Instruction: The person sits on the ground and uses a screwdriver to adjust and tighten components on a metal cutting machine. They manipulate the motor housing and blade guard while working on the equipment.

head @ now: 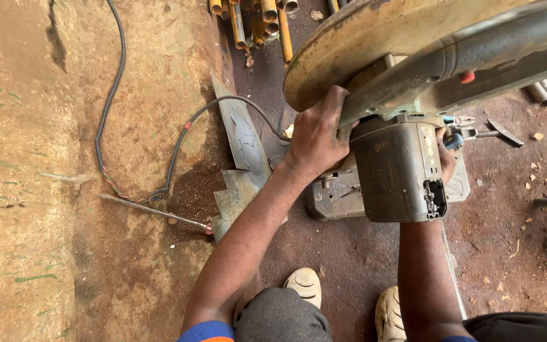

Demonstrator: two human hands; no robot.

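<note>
A dusty chop saw (394, 164) stands on the dirt floor, its round blade guard (375, 38) and long handle arm (476, 57) raised toward me. My left hand (316, 136) grips the lower edge of the guard beside the grey motor housing. Reaching behind that housing is my right hand (446, 158), mostly hidden, resting near a blue clamp knob (454, 140); what it holds cannot be seen. The saw's base plate (333, 196) lies under the motor.
A black cable (112, 82) runs across the earth floor on the left. A jagged sheet-metal scrap (242, 152) lies beside the saw. Yellow tubes (254, 22) are stacked at the top. My two shoes (305, 285) show at the bottom. A thin rod (153, 212) lies at left.
</note>
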